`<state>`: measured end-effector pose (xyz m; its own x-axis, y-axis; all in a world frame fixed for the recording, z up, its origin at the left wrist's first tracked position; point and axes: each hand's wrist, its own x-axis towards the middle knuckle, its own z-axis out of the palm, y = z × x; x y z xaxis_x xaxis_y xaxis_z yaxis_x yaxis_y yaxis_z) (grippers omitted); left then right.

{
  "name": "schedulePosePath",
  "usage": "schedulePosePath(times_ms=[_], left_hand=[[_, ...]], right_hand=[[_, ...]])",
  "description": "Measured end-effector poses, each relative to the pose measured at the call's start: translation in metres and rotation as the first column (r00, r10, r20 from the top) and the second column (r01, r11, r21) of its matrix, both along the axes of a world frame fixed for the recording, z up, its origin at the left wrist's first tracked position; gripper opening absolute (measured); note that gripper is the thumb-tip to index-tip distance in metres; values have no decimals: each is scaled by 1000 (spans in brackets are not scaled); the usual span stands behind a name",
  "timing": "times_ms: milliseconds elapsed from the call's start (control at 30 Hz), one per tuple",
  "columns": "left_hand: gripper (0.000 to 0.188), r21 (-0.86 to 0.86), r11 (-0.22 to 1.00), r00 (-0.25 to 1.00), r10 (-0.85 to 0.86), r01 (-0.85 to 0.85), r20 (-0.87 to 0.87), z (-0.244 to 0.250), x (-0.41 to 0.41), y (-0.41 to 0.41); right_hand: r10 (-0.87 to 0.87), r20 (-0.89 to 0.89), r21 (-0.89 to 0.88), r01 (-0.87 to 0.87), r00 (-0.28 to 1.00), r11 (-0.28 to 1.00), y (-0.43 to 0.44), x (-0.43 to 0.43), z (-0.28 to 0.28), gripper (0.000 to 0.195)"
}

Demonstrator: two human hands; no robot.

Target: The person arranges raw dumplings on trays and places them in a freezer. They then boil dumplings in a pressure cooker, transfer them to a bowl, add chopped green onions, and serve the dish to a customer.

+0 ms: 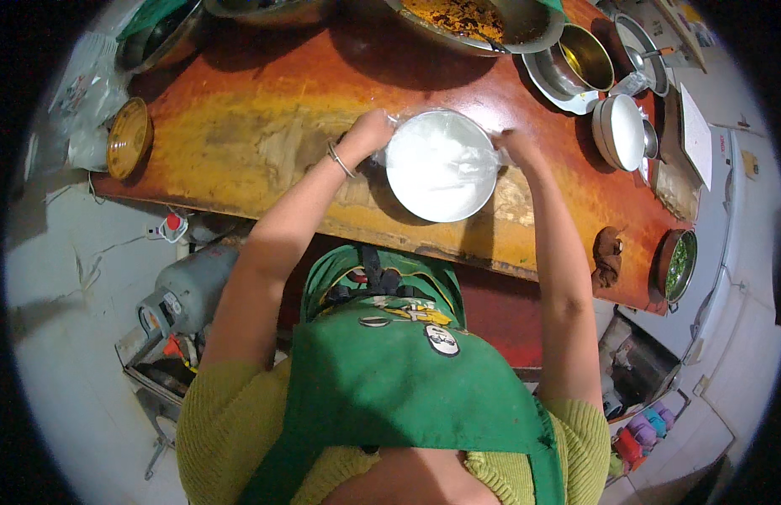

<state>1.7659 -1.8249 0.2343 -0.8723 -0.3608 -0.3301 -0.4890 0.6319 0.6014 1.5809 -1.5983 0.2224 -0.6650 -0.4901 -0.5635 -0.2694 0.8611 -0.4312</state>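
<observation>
A round white basin (437, 189) stands on the wooden table in front of me. Thin clear plastic (450, 154), a film or a bag, lies over it with wrinkles across its middle. My left hand (372, 130) grips the plastic at the basin's upper left rim. On the opposite side, my right hand (518, 149) has fingers closed on the plastic's right edge. Glare and the plastic make it hard to tell what the basin holds.
Large metal basins stand along the far edge, one with an orange-brown mixture (456, 17). An amber bowl (129, 139) is at left. White bowls (619, 132), a pot (579, 60), a brown cloth (608, 259) and chopped greens (680, 265) are at right. A gas cylinder (198, 287) lies below left.
</observation>
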Motion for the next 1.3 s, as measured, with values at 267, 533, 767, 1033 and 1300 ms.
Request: schedulePosePath(times_ms=[267, 533, 767, 1033, 1300], left_hand=[[22, 635, 758, 964, -32, -149, 265, -4, 72, 26], [20, -182, 973, 989, -131, 142, 74, -12, 97, 57], [21, -94, 993, 957, 45, -74, -287, 6, 66, 11], [50, -338, 819, 810, -546, 463, -214, 0, 25, 101], [52, -276, 830, 828, -537, 485, -158, 5, 34, 97]], right_hand=[[-251, 504, -156, 372, 826, 915, 69, 84, 21, 27], [-232, -210, -174, 197, 950, 965, 65, 118, -32, 19], [-592, 408, -420, 719, 694, 554, 64, 79, 5, 24], [-629, -267, -828, 160, 730, 537, 140, 69, 295, 23], [-699, -611, -401, -616, -371, 678, 185, 187, 536, 32]])
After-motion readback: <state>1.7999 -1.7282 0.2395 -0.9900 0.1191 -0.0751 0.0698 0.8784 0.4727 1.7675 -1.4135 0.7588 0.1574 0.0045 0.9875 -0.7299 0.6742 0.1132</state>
